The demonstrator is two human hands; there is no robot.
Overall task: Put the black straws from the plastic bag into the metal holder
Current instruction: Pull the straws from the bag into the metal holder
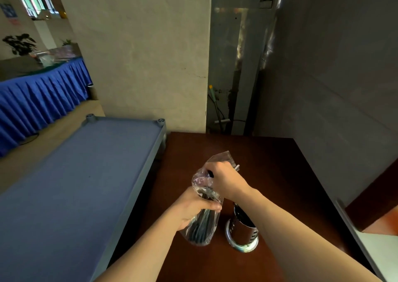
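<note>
Nearest the camera the two bare forearms reach in from 6 o'clock over the dark brown worktop (269,163). The left hand (193,208) is wrapped around the middle of the clear plastic bag (199,182), squeezing the bundle through the film, while the bag's closed end rests on or just above the worktop; which, I cannot tell. The black straws (201,225) are all inside the bag, standing roughly upright, tops tilted toward 12 o'clock. The right hand (224,179) is curled at the bag's open mouth, fingers closed on what looks like the upper ends of the straws, though the film blurs the exact hold. The metal holder (242,228), perforated with a shiny foot, stands just beside the bag at its 3 o'clock, partly hidden under the right forearm; no straw shows in its visible part.

The step in hand seems to be drawing the straws out. To do it well, keep the left hand firm so the bag stays put, pull straight along the straws' length rather than sideways, and keep the bundle gathered so none snag on the crumpled mouth. Then the right forearm must clear the holder's opening, which may be nudged.
</note>
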